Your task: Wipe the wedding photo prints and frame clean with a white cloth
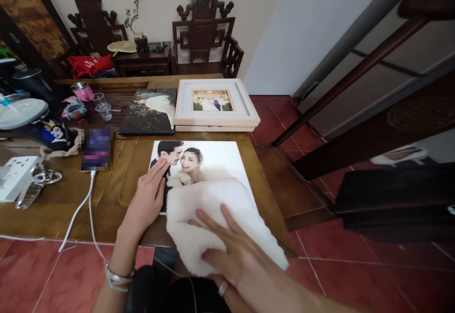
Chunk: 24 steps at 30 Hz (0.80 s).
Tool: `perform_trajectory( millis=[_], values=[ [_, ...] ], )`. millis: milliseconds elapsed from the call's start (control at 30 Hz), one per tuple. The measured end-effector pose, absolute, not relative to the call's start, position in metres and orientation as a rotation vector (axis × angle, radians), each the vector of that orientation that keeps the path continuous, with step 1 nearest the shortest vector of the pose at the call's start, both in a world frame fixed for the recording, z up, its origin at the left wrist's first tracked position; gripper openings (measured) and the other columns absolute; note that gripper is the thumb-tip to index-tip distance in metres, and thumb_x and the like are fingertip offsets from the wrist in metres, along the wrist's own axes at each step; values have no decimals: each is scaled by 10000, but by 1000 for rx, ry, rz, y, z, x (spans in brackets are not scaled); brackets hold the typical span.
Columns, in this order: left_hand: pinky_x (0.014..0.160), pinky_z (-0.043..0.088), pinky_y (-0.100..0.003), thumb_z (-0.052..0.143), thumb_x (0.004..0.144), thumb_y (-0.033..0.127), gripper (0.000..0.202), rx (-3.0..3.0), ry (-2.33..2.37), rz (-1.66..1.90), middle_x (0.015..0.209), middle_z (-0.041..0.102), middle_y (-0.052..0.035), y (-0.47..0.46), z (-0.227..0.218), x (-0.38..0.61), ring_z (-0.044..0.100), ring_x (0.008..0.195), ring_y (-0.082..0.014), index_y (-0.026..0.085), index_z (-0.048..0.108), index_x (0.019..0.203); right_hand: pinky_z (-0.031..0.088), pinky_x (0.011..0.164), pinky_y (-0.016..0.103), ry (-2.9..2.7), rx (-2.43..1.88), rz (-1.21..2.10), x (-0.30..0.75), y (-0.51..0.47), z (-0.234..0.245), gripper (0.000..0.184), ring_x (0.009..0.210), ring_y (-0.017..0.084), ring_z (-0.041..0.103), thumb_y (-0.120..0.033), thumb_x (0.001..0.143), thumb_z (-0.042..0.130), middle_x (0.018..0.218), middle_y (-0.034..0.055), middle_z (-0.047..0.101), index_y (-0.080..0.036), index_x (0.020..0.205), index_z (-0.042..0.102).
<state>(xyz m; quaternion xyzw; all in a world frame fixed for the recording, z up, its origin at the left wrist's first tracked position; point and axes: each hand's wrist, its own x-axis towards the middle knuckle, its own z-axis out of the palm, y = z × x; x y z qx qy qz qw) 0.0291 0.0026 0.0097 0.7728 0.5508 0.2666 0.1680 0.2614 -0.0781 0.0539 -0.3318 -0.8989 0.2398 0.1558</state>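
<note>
A large glossy photo print point(216, 159) of a couple lies flat at the near edge of a wooden table point(131, 161). My left hand point(147, 197) rests flat on the print's left edge, fingers stretched out. My right hand point(231, 251) presses flat on a white fluffy cloth point(209, 209) that covers the lower part of the print. A bracelet sits on my left wrist and a ring on my right hand.
Behind the print lie a dark photo canvas point(149, 111) and a white framed photo point(215, 104). A phone point(96, 148) on a white cable, a power strip point(16, 175), plastic cups point(101, 104) and a pink cup point(81, 90) crowd the left side. Red tiled floor lies to the right.
</note>
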Motion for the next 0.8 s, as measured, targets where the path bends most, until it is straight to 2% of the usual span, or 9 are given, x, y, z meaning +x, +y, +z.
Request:
perform_trajectory(
  millis=[167, 333, 400, 467, 567, 700, 800],
  values=[
    [1160, 301, -480, 309, 988, 215, 469, 2204, 1574, 710, 1529, 394, -105, 3, 10, 28, 312, 1441, -215, 181, 402, 1447, 193, 1139, 645, -2548, -1050, 693, 264, -25, 55, 370, 1392, 317, 373, -4, 761, 410, 1147, 137, 688, -161, 1008, 637],
    [1167, 279, -485, 298, 1006, 257, 457, 2182, 1549, 739, 1525, 404, -94, 2, 11, 28, 316, 1439, -215, 201, 402, 1448, 257, 1075, 627, -2517, -1302, 496, 249, 43, 55, 356, 1318, 348, 447, 5, 768, 402, 1029, 147, 696, -118, 1032, 608],
    [1175, 265, -472, 294, 1017, 295, 459, 2137, 1525, 791, 1541, 380, -75, -1, 14, 29, 307, 1442, -209, 227, 375, 1464, 257, 1053, 650, -2537, -1369, 423, 236, 52, 56, 385, 1349, 361, 399, -4, 786, 411, 1114, 176, 677, -112, 1104, 599],
    [1189, 241, -443, 285, 1023, 335, 469, 2088, 1485, 900, 1557, 354, -57, -4, 18, 29, 295, 1447, -203, 245, 349, 1480, 210, 1061, 689, -2615, -1349, 400, 224, 50, 56, 415, 1408, 371, 304, -30, 806, 442, 1309, 199, 593, -131, 1179, 591],
    [1199, 218, -420, 241, 1026, 410, 504, 2026, 1438, 1094, 1568, 333, -49, -7, 21, 28, 282, 1451, -212, 250, 322, 1496, 127, 1086, 714, -2802, -1104, 498, 212, 30, 53, 423, 1449, 360, 218, -95, 814, 512, 1505, 157, 418, -200, 1212, 607],
    [1201, 194, -449, 178, 997, 549, 604, 2051, 1384, 1208, 1575, 319, -56, -6, 18, 26, 255, 1460, -250, 248, 316, 1502, 27, 1108, 707, -2870, -649, 670, 227, -5, 50, 348, 1457, 341, 203, -184, 786, 585, 1498, 127, 438, -216, 1124, 659],
    [1194, 211, -450, 153, 982, 586, 642, 2111, 1373, 1116, 1568, 332, -65, -4, 14, 26, 265, 1458, -252, 247, 318, 1502, 5, 1173, 594, -2789, -536, 782, 256, -29, 55, 336, 1441, 255, 282, -121, 761, 540, 1432, 108, 524, -203, 1059, 673]
  ],
)
